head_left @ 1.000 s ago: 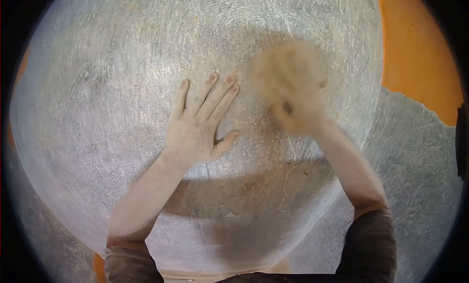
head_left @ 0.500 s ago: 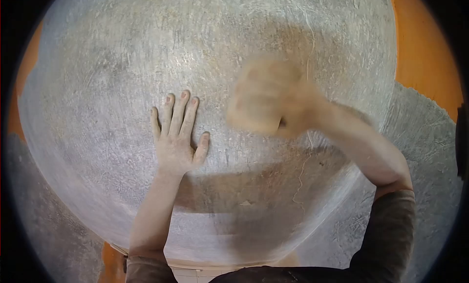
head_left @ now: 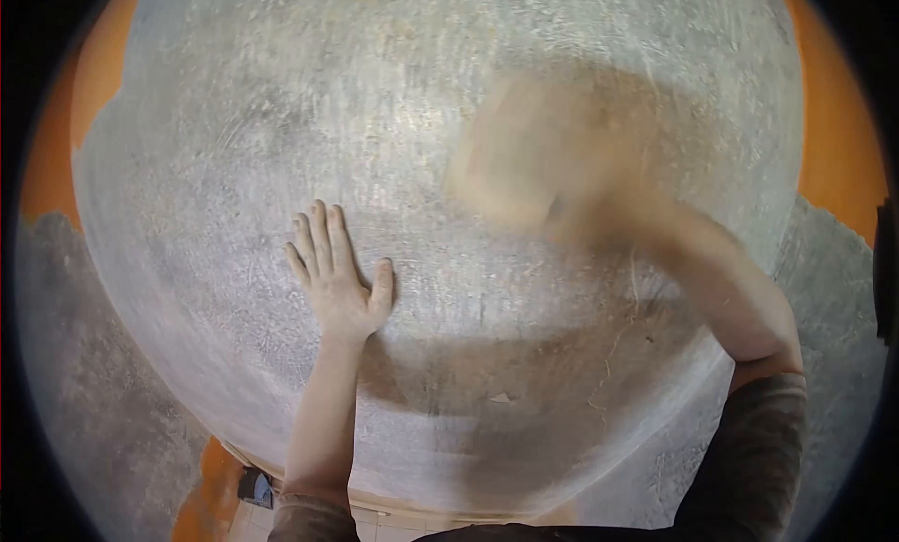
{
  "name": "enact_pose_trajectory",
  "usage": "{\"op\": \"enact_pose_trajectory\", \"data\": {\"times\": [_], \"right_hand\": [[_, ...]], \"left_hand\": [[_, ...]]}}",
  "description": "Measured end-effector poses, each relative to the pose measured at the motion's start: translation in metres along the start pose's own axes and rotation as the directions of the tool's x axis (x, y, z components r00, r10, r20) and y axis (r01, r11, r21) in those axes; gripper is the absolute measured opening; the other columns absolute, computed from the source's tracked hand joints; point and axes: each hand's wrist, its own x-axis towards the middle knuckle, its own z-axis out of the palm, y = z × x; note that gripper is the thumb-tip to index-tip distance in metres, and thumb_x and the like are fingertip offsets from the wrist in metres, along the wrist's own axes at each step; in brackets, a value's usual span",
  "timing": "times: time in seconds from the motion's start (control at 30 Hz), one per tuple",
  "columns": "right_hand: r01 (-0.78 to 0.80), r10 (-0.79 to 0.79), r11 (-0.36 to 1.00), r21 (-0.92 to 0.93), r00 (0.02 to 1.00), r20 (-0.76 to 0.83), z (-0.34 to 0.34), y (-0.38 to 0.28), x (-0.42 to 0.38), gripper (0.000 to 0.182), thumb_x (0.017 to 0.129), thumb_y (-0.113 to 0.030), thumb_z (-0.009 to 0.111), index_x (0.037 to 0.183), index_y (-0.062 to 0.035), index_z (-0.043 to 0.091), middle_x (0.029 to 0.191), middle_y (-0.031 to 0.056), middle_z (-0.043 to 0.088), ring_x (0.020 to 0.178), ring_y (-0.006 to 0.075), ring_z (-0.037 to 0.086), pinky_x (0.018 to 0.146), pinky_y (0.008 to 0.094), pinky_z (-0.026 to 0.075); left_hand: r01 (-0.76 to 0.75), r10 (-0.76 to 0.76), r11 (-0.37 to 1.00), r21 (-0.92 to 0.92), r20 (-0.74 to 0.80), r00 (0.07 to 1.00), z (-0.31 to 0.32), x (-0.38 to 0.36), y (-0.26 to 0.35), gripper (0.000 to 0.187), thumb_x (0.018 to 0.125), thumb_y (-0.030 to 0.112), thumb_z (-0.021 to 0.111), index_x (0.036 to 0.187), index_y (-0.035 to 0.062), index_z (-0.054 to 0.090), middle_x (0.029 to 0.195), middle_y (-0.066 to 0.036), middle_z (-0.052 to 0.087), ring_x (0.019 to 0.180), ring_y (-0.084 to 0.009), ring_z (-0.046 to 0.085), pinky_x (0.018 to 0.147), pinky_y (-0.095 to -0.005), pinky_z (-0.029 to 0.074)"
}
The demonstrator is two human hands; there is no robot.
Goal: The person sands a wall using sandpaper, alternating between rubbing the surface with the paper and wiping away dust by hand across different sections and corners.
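— What lies around the hands?

— A big rounded grey surface (head_left: 431, 289), rough and streaked, spreading out in front of both of them. Past its edge, out beyond the right hand (head_left: 557, 158), there's an orange area (head_left: 840, 121) above a grey one (head_left: 833, 280).

— And the left hand (head_left: 343, 289)?

— Laid flat on the rounded grey surface, back of the hand showing, fingers stretched, thumb held wide.

— The right one?

— Farther up the same surface, well apart from the left. It's a tan blur, so I can't tell whether it's spread or closed, whether it holds something, or whether it touches.

— Anything nearer the person?

— A thin crooked line (head_left: 607, 366) runs down the surface below the right hand. A small pale mark (head_left: 501, 398) sits below both hands, between them sideways. Well below the left hand, just beside the left sleeve (head_left: 314, 521), is a small dark object (head_left: 255, 486), too small to name.
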Motion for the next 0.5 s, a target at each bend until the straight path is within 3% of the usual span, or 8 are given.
{"op": "enact_pose_trajectory", "data": {"times": [0.1,0.2,0.23,0.27,0.3,0.37,0.43,0.5], "right_hand": [[-0.654,0.575,0.689,-0.312,0.755,-0.314,-0.036,0.044,0.024,0.022,0.097,-0.021,0.061,0.114,-0.0087,0.068,0.1,0.0052,0.071,0.106,0.0201,0.063,0.087,0.0364,0.056],[-0.883,0.869,0.465,-0.063,0.441,0.224,-0.038,-0.002,0.07,0.023,0.096,-0.016,0.058,0.114,-0.0051,0.066,0.108,0.01,0.068,0.102,0.0218,0.063,0.087,0.0401,0.056],[-0.527,0.517,0.844,-0.103,0.849,-0.105,0.013,-0.001,0.061,0.023,0.096,-0.014,0.056,0.115,-0.0046,0.065,0.113,0.0113,0.066,0.103,0.0221,0.063,0.092,0.042,0.054],[-0.265,0.23,0.944,-0.195,0.955,-0.186,0.052,-0.016,0.044,0.023,0.095,-0.012,0.055,0.115,-0.0051,0.065,0.117,0.0112,0.064,0.105,0.0226,0.063,0.096,0.0433,0.051],[-0.009,-0.081,0.94,-0.341,0.965,-0.249,0.092,-0.031,0.026,0.024,0.095,-0.01,0.054,0.116,-0.0056,0.065,0.12,0.011,0.063,0.107,0.0232,0.062,0.1,0.0446,0.049],[0.173,-0.176,0.984,-0.052,0.982,-0.07,0.089,-0.083,-0.02,0.023,0.092,-0.009,0.056,0.114,-0.0082,0.066,0.12,0.0077,0.063,0.112,0.0246,0.06,0.107,0.0444,0.043],[0.228,-0.212,0.95,0.215,0.973,-0.092,0.07,-0.07,-0.046,0.022,0.092,-0.013,0.058,0.112,-0.0095,0.067,0.117,0.0055,0.065,0.116,0.0243,0.06,0.109,0.0422,0.041],[0.155,-0.132,0.984,0.084,0.965,-0.226,0.025,-0.032,-0.017,0.023,0.094,-0.02,0.059,0.113,-0.0098,0.069,0.114,0.0047,0.067,0.118,0.0229,0.06,0.11,0.0398,0.041]], "left_hand": [[-0.018,0.017,1.0,0.012,0.019,1.0,0.0,-0.014,-0.004,0.085,0.096,0.053,0.047,0.157,-0.0033,0.03,0.164,-0.025,0.026,0.155,-0.0438,0.014,0.121,-0.0636,0.004],[-0.017,0.017,1.0,0.003,-0.009,1.0,0.005,-0.025,-0.008,0.084,0.096,0.052,0.047,0.157,-0.0034,0.03,0.164,-0.025,0.026,0.155,-0.0432,0.014,0.122,-0.0626,0.003],[-0.015,0.015,1.0,-0.005,-0.015,1.0,0.006,-0.032,-0.008,0.084,0.096,0.052,0.046,0.157,-0.0033,0.03,0.164,-0.025,0.026,0.155,-0.043,0.014,0.122,-0.0623,0.003],[-0.001,0.001,1.0,-0.012,-0.004,1.0,0.006,-0.04,-0.008,0.084,0.096,0.052,0.046,0.157,-0.0033,0.03,0.164,-0.025,0.026,0.155,-0.0429,0.014,0.122,-0.062,0.003],[0.009,-0.009,1.0,-0.018,0.005,1.0,0.006,-0.046,-0.009,0.083,0.097,0.052,0.046,0.156,-0.0033,0.03,0.164,-0.024,0.026,0.155,-0.0427,0.014,0.122,-0.0617,0.003],[0.016,-0.015,1.0,-0.023,0.019,1.0,0.005,-0.06,-0.017,0.083,0.097,0.052,0.045,0.156,-0.0034,0.03,0.164,-0.024,0.027,0.155,-0.0429,0.014,0.122,-0.0614,0.003],[0.009,-0.009,1.0,-0.026,0.031,0.999,0.003,-0.079,-0.03,0.083,0.097,0.052,0.045,0.156,-0.0036,0.031,0.164,-0.024,0.027,0.155,-0.0433,0.014,0.122,-0.0615,0.002],[0.001,0.0,1.0,-0.012,0.017,1.0,0.004,-0.099,-0.041,0.083,0.096,0.048,0.047,0.156,-0.0065,0.029,0.163,-0.028,0.026,0.154,-0.0457,0.013,0.122,-0.0604,0.002]]}}
